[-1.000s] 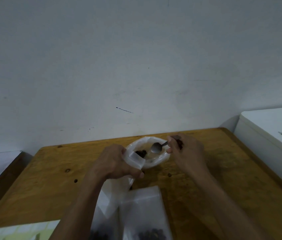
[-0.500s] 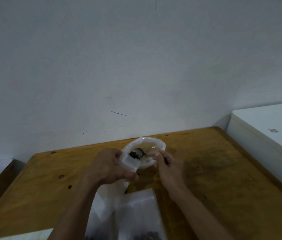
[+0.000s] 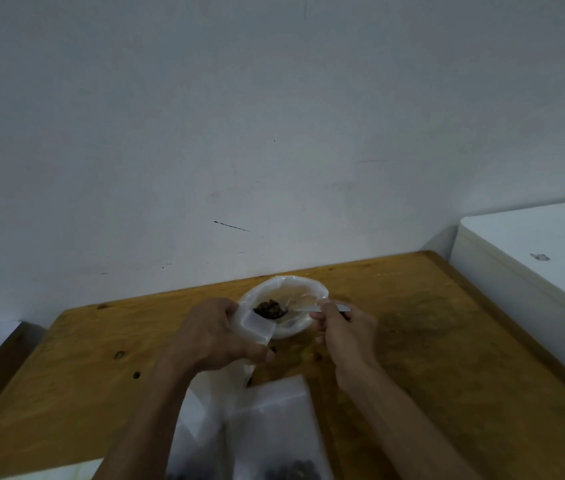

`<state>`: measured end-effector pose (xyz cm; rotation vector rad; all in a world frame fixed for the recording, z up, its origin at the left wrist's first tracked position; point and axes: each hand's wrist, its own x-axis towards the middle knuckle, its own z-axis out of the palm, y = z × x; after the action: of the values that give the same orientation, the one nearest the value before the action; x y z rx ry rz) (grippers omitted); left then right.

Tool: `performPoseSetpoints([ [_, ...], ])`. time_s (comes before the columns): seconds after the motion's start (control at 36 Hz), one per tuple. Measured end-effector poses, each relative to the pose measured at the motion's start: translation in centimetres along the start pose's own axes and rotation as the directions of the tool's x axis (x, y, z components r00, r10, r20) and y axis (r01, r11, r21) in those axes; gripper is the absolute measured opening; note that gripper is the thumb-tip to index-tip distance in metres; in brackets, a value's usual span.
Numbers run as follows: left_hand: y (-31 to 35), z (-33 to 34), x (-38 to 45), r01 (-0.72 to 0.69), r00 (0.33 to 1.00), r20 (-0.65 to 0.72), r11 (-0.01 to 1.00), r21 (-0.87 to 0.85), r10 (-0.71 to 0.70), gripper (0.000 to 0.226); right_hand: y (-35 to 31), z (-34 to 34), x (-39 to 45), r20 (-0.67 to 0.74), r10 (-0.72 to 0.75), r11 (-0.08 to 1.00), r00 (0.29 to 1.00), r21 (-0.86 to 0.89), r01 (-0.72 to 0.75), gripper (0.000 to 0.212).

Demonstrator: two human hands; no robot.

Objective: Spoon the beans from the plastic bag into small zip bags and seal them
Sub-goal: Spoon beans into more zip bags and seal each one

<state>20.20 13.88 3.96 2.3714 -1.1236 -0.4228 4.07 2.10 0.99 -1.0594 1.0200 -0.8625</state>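
A clear plastic bag (image 3: 303,292) with its mouth rolled open sits near the far edge of the wooden table (image 3: 430,358). My left hand (image 3: 211,336) grips a small zip bag (image 3: 257,327) and holds its mouth open beside the plastic bag. My right hand (image 3: 345,332) pinches the handle of a metal spoon (image 3: 305,309). The spoon's bowl carries a heap of dark beans (image 3: 269,309) right at the mouth of the small zip bag.
Two zip bags (image 3: 274,427) with dark beans at their bottoms lie flat at the near edge between my arms. A white cabinet (image 3: 534,258) stands against the table's right side. A pale flat object (image 3: 66,471) shows at the bottom left.
The spoon has moved left from the plastic bag's middle to the mouth of the small zip bag, now loaded with beans. My right hand followed it left.
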Motion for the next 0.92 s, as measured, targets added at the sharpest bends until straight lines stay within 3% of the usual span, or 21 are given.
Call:
performPoseSetpoints([
  [0.36,-0.2,0.2,-0.4,0.011,1.000,-0.005,0.998,-0.065,-0.011,0.084,-2.3,-1.3,0.0,0.018,-0.054,0.999,0.998,0.011,0.054,0.015],
  [0.64,-0.5,0.4,-0.8,0.024,1.000,-0.005,0.984,-0.179,-0.026,0.094,-3.5,-0.9,-1.0,0.143,-0.162,0.983,0.976,-0.062,0.172,0.010],
  [0.72,-0.4,0.3,-1.0,0.009,1.000,-0.023,0.982,-0.191,-0.014,0.082,-3.6,-0.7,-1.7,0.251,-0.310,0.919,0.917,-0.168,0.357,0.014],
  [0.81,-0.3,0.2,-1.2,-0.013,0.999,-0.052,0.980,-0.198,0.002,0.073,-3.6,-0.6,-2.4,0.392,-0.474,0.741,0.788,-0.305,0.598,0.013],
  [0.86,-0.4,0.2,-1.2,-0.017,0.998,-0.062,0.973,-0.231,0.002,0.076,-3.5,-0.7,-2.5,0.386,-0.557,0.689,0.736,-0.279,0.668,0.014],
  [0.92,-0.5,0.0,-1.4,-0.021,0.998,-0.065,0.966,-0.257,0.004,0.082,-3.6,-1.1,-2.3,0.315,-0.587,0.711,0.746,-0.239,0.661,0.013],
])
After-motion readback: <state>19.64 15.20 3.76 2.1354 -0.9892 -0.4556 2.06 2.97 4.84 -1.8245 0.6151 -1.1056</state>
